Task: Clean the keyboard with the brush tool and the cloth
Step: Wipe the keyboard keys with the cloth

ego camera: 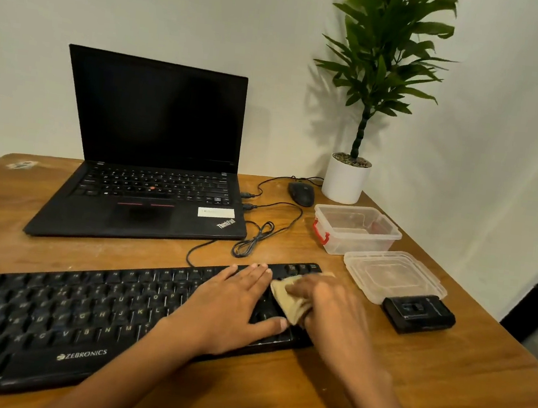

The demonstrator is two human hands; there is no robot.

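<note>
And the cloth [286, 301] meets the keyboard [81, 310], toward the desk's [442, 374] right edge!
Curled fingers of the right hand [327, 301] clutch it; the left hand [232, 303] lies flat, fingers straight.

We are looking at two bare forearms [148, 364], uncovered as far up as the frame is showing them. The left grip [232, 303] is coming through crisp, with short, plain nails [279, 322] on fingers and thumb, while the right grip [326, 302] is showing blurred, its finer details smearing.

room on table [442, 374] front right, lid [393, 278], black case [417, 313] seemingly near keyboard [81, 310]
</note>
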